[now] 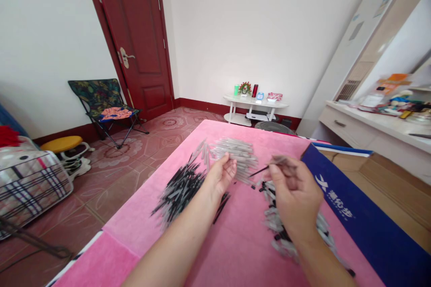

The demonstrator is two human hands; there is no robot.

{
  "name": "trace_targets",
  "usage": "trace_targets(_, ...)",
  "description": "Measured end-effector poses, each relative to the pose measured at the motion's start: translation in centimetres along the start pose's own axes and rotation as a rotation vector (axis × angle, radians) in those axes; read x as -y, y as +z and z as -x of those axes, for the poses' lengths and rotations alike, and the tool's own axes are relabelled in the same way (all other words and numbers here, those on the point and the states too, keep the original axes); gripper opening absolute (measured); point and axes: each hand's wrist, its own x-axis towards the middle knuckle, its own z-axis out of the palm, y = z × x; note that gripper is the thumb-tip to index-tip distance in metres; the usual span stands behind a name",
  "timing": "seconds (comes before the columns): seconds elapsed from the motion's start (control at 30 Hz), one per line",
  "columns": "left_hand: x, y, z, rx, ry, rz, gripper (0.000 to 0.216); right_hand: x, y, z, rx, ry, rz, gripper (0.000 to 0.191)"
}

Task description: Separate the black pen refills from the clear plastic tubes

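Observation:
My left hand (pixel 220 176) hovers over a pink cloth (pixel 235 242) with its fingers curled loosely, between a pile of black pen refills (pixel 180 188) and a heap of clear pen barrels (pixel 235 152). What its fingers hold is hidden. My right hand (pixel 294 193) is pinched on a thin pen part (pixel 269 168), a clear barrel with a black tip pointing left. Under the right hand lies a pile of assembled pens (pixel 286 228) in grey and black.
An open blue cardboard box (pixel 357 219) stands at the right edge of the cloth. A red door (pixel 134 36), a folding chair (pixel 104 105), a yellow stool (pixel 62 144) and a white side table (pixel 256 105) stand beyond. A desk (pixel 370 130) runs along the right.

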Motion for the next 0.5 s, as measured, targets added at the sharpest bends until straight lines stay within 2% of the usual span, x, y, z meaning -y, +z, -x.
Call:
trace_targets(0.1,1.6,0.8,0.7,0.022,-0.135,0.099,0.013,1.4,-1.3,-1.1,-0.175,-0.016,-0.018,0.016)
trace_targets(0.23,2.4,1.6,1.7,0.03,-0.177,0.157,0.013,2.7,-1.8,-1.4,-0.284,-0.065,-0.066,0.016)
trace_targets(0.33,2.5,1.9,2.2,0.04,-0.189,0.156,0.015,2.8,-1.7,-1.2,-0.29,-0.096,-0.074,0.016)
trace_targets(0.5,2.6,2.1,2.4,0.068,-0.241,0.168,0.015,2.0,-1.8,-0.9,-0.198,-0.095,-0.048,0.017)
